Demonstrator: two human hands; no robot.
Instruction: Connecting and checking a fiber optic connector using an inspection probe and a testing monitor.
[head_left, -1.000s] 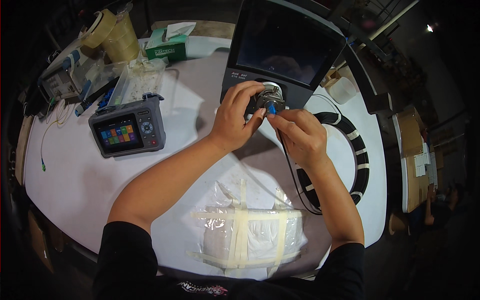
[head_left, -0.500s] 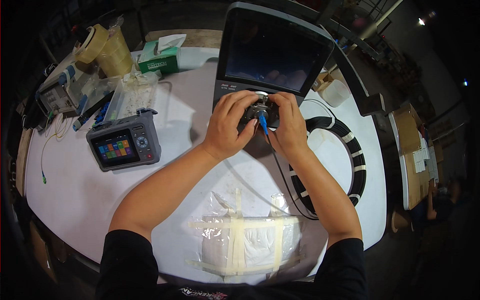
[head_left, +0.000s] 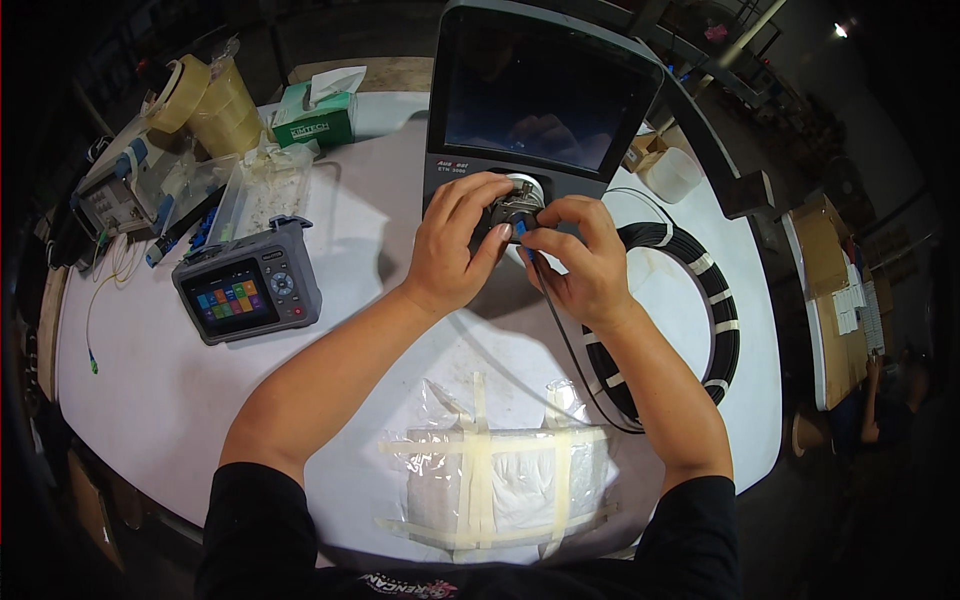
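A dark monitor-like device [head_left: 435, 178] with a tilted screen stands ahead of me, a round metal fixture [head_left: 525, 190] on its lower front. My left hand [head_left: 446, 248] is closed about the left side of this fixture, with fingertips on top and the thumb below. With my right hand [head_left: 590, 262] I pinch a blue fibre-optic connector [head_left: 521, 228] at the fixture's lower side. Fingers partly cover the connector, so how far it sits in the fixture is hidden. A black cable [head_left: 562, 325] runs down from it to a taped coil [head_left: 728, 308] beside my right forearm.
A handheld tester [head_left: 245, 285] with a lit colour screen stands left. Behind it are a clear plastic tray [head_left: 262, 195], tape rolls [head_left: 228, 108], a green tissue box [head_left: 315, 122] and a boxy instrument [head_left: 118, 198]. A taped-down white pad [head_left: 515, 490] lies nearest me; a white tub [head_left: 672, 178] stands back right.
My right hand has moved from the fixture's upper right side down to the blue connector and now pinches it. My left hand stays at the fixture. The view has shifted slightly.
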